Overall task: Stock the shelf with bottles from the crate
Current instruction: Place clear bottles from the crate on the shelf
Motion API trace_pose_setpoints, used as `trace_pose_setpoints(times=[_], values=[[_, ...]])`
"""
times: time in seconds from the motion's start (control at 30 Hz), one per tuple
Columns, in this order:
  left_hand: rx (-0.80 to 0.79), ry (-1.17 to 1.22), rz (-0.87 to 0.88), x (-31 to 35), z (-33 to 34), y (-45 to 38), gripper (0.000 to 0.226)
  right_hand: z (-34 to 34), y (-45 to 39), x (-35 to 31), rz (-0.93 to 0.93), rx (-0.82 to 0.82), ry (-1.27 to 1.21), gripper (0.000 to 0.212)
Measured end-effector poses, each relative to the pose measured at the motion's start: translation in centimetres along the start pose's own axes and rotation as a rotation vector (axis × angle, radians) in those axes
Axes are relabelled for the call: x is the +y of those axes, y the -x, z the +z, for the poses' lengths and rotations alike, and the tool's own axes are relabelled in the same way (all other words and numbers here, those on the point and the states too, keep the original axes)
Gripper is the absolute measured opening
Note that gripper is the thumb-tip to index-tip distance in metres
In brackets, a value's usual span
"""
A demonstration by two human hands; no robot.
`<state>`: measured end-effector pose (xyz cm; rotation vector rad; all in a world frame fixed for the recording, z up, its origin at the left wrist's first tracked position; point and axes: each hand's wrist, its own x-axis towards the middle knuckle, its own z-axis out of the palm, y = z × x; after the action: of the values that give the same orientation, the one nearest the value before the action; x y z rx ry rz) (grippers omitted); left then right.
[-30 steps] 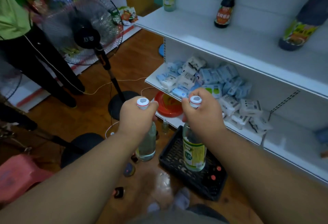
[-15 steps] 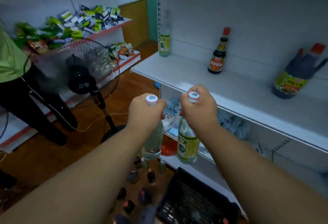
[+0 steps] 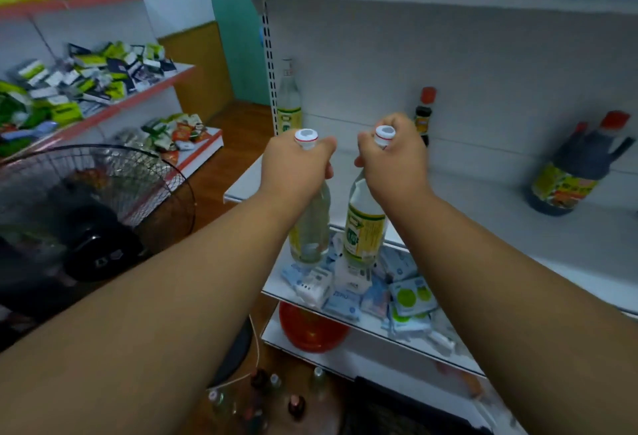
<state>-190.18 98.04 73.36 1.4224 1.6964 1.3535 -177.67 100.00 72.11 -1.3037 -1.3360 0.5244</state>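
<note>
Stocking barely begun: shelf [image 3: 483, 203] bears few bottles. Left hand [image 3: 293, 165] and right hand [image 3: 393, 162], fingers curled round the necks, hold two clear bottles [image 3: 364, 231] before it, unplaced. More bottles [image 3: 297, 405] remain by the crate [image 3: 397, 410].

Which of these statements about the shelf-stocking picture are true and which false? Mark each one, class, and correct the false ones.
1. Each hand holds a clear bottle by its neck. True: the left hand and right hand each have one in their grip.
2. The clear bottle in the right hand has a red cap. False: its cap is white.
3. A dark sauce bottle stands on the white shelf. True.
4. The shelf holds no clear bottle yet. False: one bottle stands at its back left.
</note>
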Motion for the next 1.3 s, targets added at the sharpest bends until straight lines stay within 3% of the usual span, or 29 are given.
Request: trace_pose_setpoints(times=[0.17, 0.3, 0.6, 0.73, 0.9, 1.03, 1.13, 1.23, 1.3], values=[[-0.050, 0.046, 0.037, -0.3, 1.3, -4.6, 0.023, 2.5, -3.2, 0.9, 0.017, 0.051, 0.020, 0.011], [-0.096, -0.054, 0.119, -1.2, 2.8, -8.2, 0.020, 4.0, -4.7, 2.2, 0.009, 0.052, 0.036, 0.018], [-0.059, -0.151, 0.159, -4.3, 5.1, -13.5, 0.035, 5.9, -7.9, 5.5, -0.026, 0.153, 0.125, 0.017], [-0.098, -0.083, 0.223, -5.2, 5.6, -14.6, 0.017, 6.5, -9.7, 6.2, 0.044, 0.098, 0.115, 0.016], [-0.119, -0.044, 0.276, -6.3, 7.1, -15.7, 0.024, 6.9, -11.4, 6.5, 0.050, 0.088, 0.162, 0.012], [-0.175, -0.056, 0.281, -6.7, 7.1, -15.4, 0.043, 6.7, -10.7, 7.0, 0.103, 0.080, 0.224, 0.030], [-0.198, -0.094, 0.281, -8.9, 6.6, -14.3, 0.060, 6.9, -6.9, 9.9, 0.112, 0.084, 0.387, 0.065], [-0.314, 0.004, 0.156, -12.9, 6.4, -12.8, 0.076, 7.2, -4.1, 12.0, 0.086, 0.117, 0.407, 0.090], [-0.344, 0.014, 0.077, -15.3, 6.8, -12.2, 0.078, 7.4, -5.0, 12.6, 0.102, 0.066, 0.398, 0.094]])
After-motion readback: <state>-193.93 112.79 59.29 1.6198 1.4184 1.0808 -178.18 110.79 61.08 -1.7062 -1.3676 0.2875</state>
